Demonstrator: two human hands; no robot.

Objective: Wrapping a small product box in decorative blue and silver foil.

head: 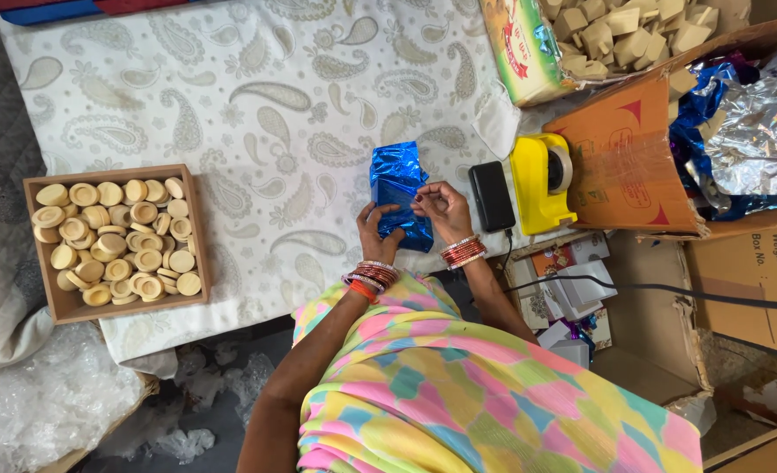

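A shiny blue foil wrapper (397,180) lies on the paisley-patterned cloth (266,114) in front of me, folded around something hidden inside. My left hand (376,229) grips its lower left edge, thumb on top. My right hand (442,207) pinches its right edge with the fingertips. Both wrists carry red and gold bangles.
A wooden tray (187,180) of round pale wooden pieces sits at the left. Right of my hands are a black device (491,194) with a cable and a yellow tape dispenser (537,182). Cardboard boxes at the right hold foil sheets (756,131) and pale blocks (625,35). Bubble wrap (38,403) lies lower left.
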